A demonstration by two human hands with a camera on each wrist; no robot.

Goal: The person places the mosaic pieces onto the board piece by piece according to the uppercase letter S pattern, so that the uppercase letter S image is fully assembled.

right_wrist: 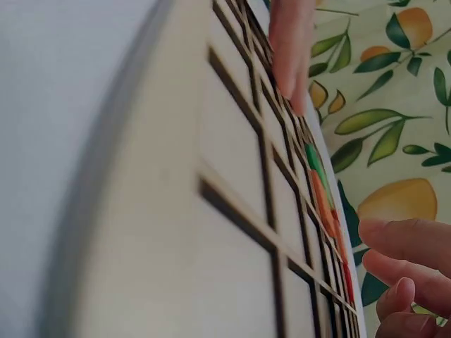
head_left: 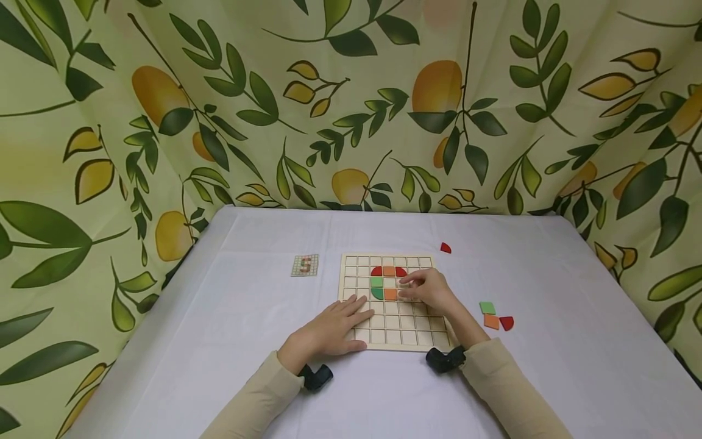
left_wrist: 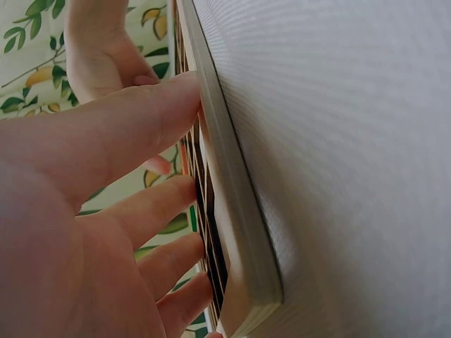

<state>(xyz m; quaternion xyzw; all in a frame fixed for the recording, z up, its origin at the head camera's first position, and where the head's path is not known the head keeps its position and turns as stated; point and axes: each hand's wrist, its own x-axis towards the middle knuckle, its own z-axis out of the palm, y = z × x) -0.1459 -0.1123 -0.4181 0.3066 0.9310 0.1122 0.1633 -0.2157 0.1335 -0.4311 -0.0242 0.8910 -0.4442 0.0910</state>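
Note:
A wooden grid board [head_left: 400,337] lies on the table, with several coloured tiles in its cells. Its top tile row runs red quarter-round [head_left: 376,272], orange square [head_left: 389,271], red quarter-round [head_left: 401,271]. Below on the left sit a light green square [head_left: 376,281] and a dark green quarter-round [head_left: 377,293], with another orange square [head_left: 390,294] beside the latter. My left hand [head_left: 331,329] rests with spread fingers on the board's lower left; its thumb touches the near edge. Over the tiles' right side is my right hand [head_left: 430,288], fingers loosely bent, thumb and forefinger apart, no tile visible between them.
A small pattern card [head_left: 304,266] lies left of the board. Loose tiles lie to the right: a light green square [head_left: 487,308], an orange square [head_left: 491,321] and a red quarter-round [head_left: 507,323]. Another red quarter-round [head_left: 446,248] is beyond the board's far right corner.

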